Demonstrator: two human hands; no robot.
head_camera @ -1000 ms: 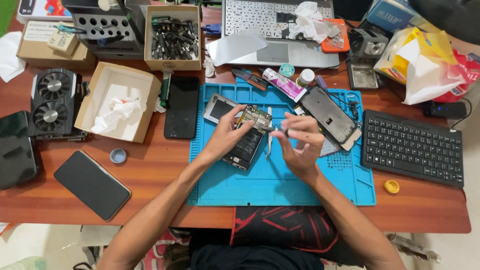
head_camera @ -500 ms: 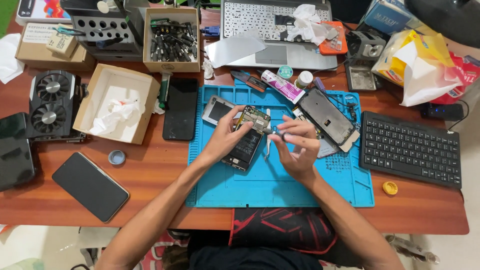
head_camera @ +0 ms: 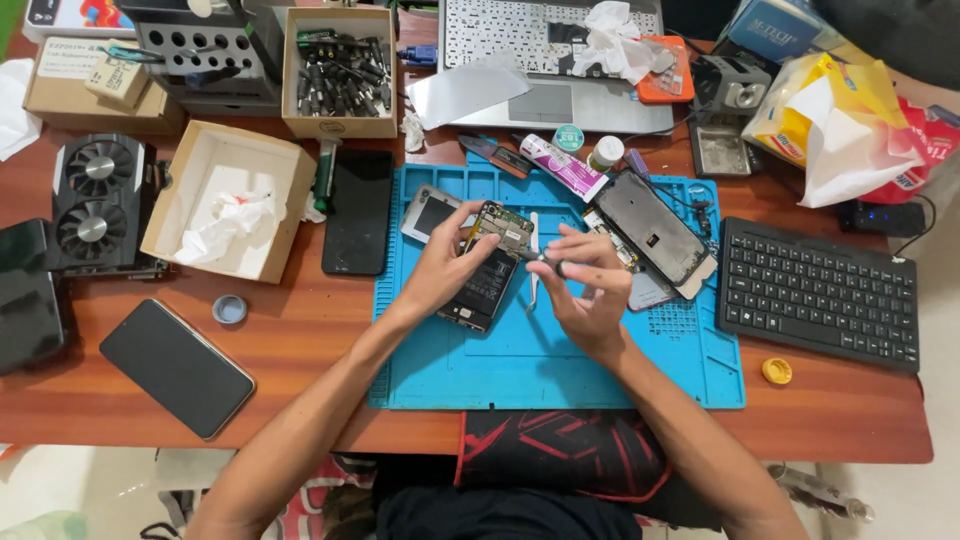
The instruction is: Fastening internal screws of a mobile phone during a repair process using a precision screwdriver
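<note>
We look down on a reddish-brown wooden desk (head_camera: 300, 340) crowded with parts. At its left edge lies a dual-fan graphics card (head_camera: 97, 200), ribbed and dark, then an open cardboard box (head_camera: 225, 200) with crumpled white paper, and a glossy black phone (head_camera: 176, 367) lying flat. In the middle, a blue rubbery work mat (head_camera: 560, 370) carries the opened phone (head_camera: 487, 267), its back off and battery and circuit board bared. Our left hand (head_camera: 440, 265) grips that phone along its left edge; our right hand (head_camera: 585, 285) is curled, fingertips pinching a small dark tool at the phone's upper right. Metal tweezers (head_camera: 533, 265) lie between the hands. Farther right sits a matte black keyboard (head_camera: 818, 292).
</note>
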